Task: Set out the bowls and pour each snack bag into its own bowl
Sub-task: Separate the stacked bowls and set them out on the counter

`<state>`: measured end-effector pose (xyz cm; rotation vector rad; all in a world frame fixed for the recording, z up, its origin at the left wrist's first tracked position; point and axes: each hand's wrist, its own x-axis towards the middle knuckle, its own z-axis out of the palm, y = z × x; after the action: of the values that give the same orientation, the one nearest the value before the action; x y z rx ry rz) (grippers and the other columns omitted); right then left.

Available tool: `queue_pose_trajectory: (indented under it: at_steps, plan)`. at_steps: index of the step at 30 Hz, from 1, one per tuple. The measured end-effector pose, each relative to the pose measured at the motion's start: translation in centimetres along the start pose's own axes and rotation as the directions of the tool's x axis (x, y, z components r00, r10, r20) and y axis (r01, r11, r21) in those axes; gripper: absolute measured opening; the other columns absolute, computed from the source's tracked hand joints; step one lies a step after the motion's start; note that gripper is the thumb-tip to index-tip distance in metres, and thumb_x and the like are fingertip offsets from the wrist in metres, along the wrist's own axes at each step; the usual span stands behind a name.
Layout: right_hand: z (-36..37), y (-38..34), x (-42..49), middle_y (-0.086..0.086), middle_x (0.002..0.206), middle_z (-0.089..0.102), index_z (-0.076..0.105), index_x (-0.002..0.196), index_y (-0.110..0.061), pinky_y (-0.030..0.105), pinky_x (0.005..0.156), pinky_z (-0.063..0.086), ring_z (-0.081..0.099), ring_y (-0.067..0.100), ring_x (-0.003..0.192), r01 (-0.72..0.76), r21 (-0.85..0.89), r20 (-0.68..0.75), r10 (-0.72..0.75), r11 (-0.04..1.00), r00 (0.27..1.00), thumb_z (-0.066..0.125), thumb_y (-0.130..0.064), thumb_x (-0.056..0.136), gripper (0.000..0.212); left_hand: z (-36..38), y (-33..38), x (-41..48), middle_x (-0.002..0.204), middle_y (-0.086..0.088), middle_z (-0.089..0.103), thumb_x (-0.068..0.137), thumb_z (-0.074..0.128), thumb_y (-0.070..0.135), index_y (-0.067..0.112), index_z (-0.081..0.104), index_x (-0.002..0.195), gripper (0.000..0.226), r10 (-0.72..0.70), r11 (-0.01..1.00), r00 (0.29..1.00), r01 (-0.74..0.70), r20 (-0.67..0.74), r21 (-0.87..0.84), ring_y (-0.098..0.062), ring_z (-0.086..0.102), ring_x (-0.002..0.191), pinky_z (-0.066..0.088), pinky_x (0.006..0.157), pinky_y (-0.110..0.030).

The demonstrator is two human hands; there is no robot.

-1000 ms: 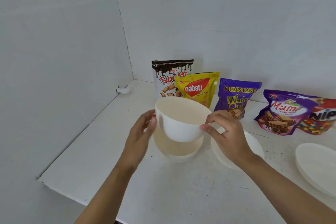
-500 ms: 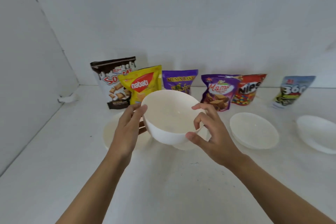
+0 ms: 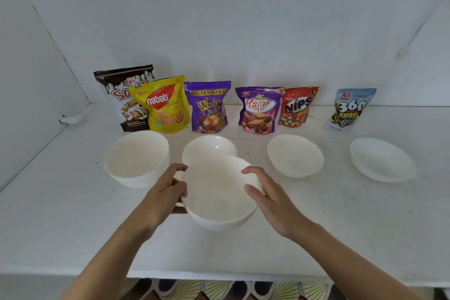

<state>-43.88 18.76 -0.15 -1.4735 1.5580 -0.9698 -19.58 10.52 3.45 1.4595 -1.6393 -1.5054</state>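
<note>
Bowl [image 3: 219, 192] carried right, lowered toward tabletop [image 3: 73, 226].

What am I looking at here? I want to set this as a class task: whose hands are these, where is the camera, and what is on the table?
No machine here: a person works with two bare hands. The picture comes from a wide-angle camera worn on the person's head, looking forward and down, so the arms reach in from below. The left hand and right hand hold a round white bowl by its rim. Behind it on the white table stand four more: the left bowl, middle bowl, right bowl and far-right bowl. All look empty. Six snack bags stand along the back wall, from a brown-and-white bag at the left to a blue-grey bag at the right.
</note>
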Motion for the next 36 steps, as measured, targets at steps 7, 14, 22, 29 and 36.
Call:
queue_pose_trajectory:
  at_steps: [7,14,22,29,36]
  plan:
    - [2.2,2.6,0.0,0.003,0.107,0.06,0.036,0.143,-0.033,0.022,0.069,0.045,0.049,0.009,0.068,-0.004,-0.242,0.084,0.025,0.97,0.996,0.045,-0.026,0.102,0.043,1.1,-4.1,-1.3,0.113,-0.018,0.058,0.099,0.04,0.004,0.031,0.055,0.117,0.036,-0.093,0.994,0.994,0.096,-0.059,0.059,-0.035,0.06,0.106,0.056,0.074,-0.035]
    - [3.3,3.1,0.5,-0.005,0.124,0.047,0.04,0.129,-0.03,0.024,0.074,0.045,0.051,0.007,0.084,0.064,-0.312,0.084,-0.039,0.948,0.996,0.054,-0.014,0.091,0.043,0.5,-5.6,-0.3,0.107,-0.004,0.068,0.101,0.052,0.019,0.041,0.059,0.112,0.025,-0.052,0.974,0.993,0.074,-0.109,0.215,-0.022,0.065,0.098,0.055,0.087,-0.04]
    - [3.7,1.4,3.6,-0.005,0.112,0.051,0.05,0.115,-0.024,0.031,0.086,0.047,0.049,0.017,0.105,0.159,-0.395,-0.093,-0.212,0.905,0.973,0.064,-0.032,0.092,0.029,-2.8,-4.5,1.8,0.101,0.005,0.071,0.094,0.069,0.03,0.036,0.067,0.104,0.013,0.016,0.944,0.997,0.01,-0.077,0.329,-0.015,0.07,0.089,0.052,0.08,-0.033]
    - [6.8,-4.1,9.5,-0.004,0.094,0.061,0.054,0.105,-0.02,0.038,0.077,0.053,0.058,0.014,0.087,0.244,-0.351,-0.102,-0.296,0.904,0.95,0.061,-0.028,0.095,0.014,-8.3,-3.2,3.9,0.09,0.004,0.068,0.095,0.065,0.023,0.028,0.068,0.1,0.008,0.244,0.936,0.839,-0.072,-0.486,0.346,-0.015,0.067,0.078,0.046,0.061,-0.024]
    - [13.0,-7.6,16.9,0.004,0.1,0.063,0.056,0.115,-0.016,0.038,0.078,0.052,0.062,0.022,0.09,0.181,-0.346,-0.07,-0.217,0.921,0.974,0.062,-0.029,0.094,0.025,-14.6,-6.4,7.8,0.119,-0.008,0.058,0.096,0.063,0.02,0.018,0.058,0.129,0.033,0.088,0.978,0.773,0.054,-0.628,0.204,-0.023,0.06,0.094,0.046,0.066,-0.026]
